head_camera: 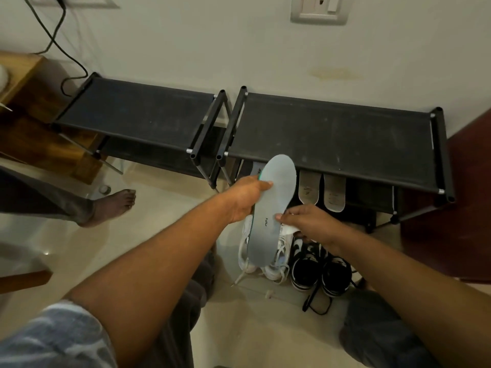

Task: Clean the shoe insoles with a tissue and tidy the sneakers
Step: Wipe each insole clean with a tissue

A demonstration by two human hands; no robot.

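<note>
My left hand grips a long grey-blue insole by its left edge and holds it up over the shoes. My right hand pinches a crumpled white tissue against the insole's lower right side. Under the insole a pair of white sneakers stands on the floor, partly hidden. To their right sits a pair of black-and-white sneakers with loose black laces. Two pale grey insoles lie on the lower shelf of the right rack.
Two black fabric shoe racks stand side by side against the wall. Another person's bare foot is on the floor at the left. A wooden cabinet is at far left, a dark red door at right. A black cable hangs down the wall.
</note>
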